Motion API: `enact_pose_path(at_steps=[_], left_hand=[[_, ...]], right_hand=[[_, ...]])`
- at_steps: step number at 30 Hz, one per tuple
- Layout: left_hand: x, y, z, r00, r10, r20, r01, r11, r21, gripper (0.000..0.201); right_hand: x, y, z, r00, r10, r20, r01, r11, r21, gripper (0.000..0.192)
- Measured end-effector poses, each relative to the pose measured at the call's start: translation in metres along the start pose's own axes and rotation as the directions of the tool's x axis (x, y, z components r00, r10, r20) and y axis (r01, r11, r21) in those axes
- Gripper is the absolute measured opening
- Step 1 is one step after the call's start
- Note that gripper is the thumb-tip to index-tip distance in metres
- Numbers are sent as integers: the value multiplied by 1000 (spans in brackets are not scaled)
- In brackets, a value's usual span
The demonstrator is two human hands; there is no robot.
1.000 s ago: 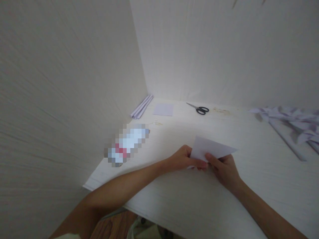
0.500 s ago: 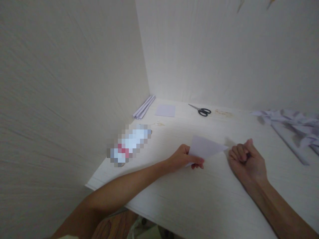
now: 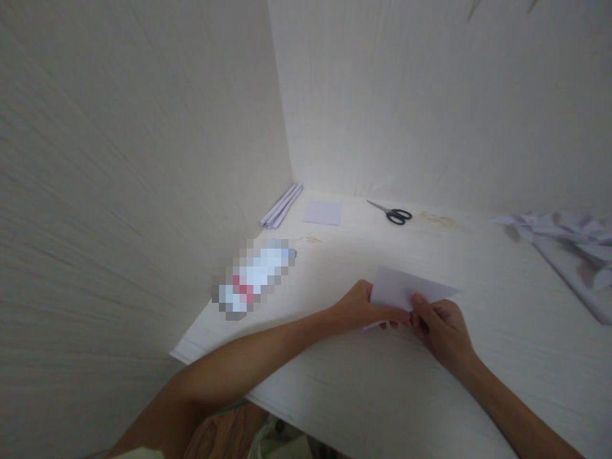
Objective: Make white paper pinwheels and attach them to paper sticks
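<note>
Hands are pictured meeting over a folded white paper sheet at the middle of a pale wood-grain tabletop. The sheet is pinched at its near left edge by the left hand, whose thumb lies on top while its fingers curl beneath. The right hand is closed on the sheet's near edge just beside the left, with its thumb pressed onto the paper; the two hands are seen touching or nearly so. The sheet is held low over the table, its far pointed corner angled to the right.

Near the back wall, a pair of black-handled scissors is laid flat, blades together. To its left, a small square of white paper is spread on the table, and a bundle of narrow folded white paper strips is tucked into the corner against the left wall. A blurred-out oblong white-and-red item is placed left of the hands, well apart from them. At the right edge, a heap of crumpled and folded white paper pieces is gathered.
</note>
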State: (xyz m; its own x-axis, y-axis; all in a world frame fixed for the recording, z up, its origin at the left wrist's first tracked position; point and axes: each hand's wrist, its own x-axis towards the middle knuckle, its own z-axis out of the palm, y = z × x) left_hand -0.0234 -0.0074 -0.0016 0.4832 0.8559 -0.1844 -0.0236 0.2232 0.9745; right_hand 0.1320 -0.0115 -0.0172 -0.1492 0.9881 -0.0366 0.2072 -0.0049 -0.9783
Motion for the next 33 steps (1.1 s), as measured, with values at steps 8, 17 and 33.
enact_pose_path(at_steps=[8, 17, 33], left_hand=[[0, -1, 0, 998, 50, 27, -48, 998, -50, 18], [-1, 4, -4, 996, 38, 86, -31, 996, -81, 17], [4, -1, -21, 995, 96, -18, -96, 926, -365, 38]], right_hand=[[-3, -2, -1, 1000, -15, 4, 15, 1000, -4, 55], [-1, 2, -2, 994, -26, -109, 56, 959, 276, 52], [10, -10, -28, 989, 46, -142, 68, 709, 702, 42]])
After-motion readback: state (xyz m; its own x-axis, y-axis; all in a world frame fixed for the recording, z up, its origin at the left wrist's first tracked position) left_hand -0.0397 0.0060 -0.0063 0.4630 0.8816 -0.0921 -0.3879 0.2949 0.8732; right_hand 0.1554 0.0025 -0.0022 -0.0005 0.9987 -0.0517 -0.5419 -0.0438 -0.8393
